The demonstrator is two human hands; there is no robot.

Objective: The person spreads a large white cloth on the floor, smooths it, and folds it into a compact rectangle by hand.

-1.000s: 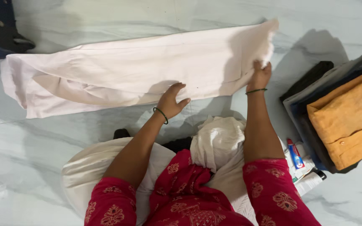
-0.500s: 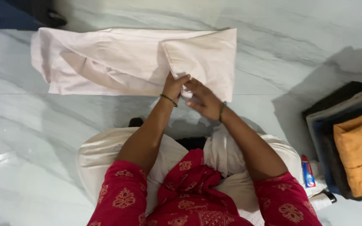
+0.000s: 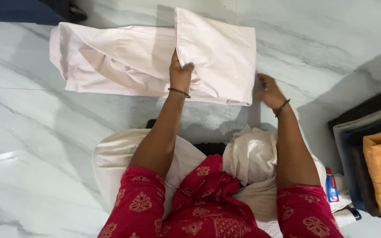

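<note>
The pale pink garment [image 3: 124,57] lies spread on the marble floor [image 3: 31,141], its right end doubled over. The left hand [image 3: 180,74] pinches the flap's edge at the garment's middle; the right hand [image 3: 267,90], fingers loose and holding nothing, rests beside the fold. Folding looks midway; next likely needs smoothing the flap. Folded clothes [image 3: 375,154] sit well right of the garment.

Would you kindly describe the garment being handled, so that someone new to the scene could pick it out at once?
On the pale marble floor, look straight ahead of the seated person, past both hands. There lies a long pale pink garment, its right end folded over; the left hand pinches that fold. Unlike the dark and orange clothes stacked at the right, it is spread out and very light.
</note>
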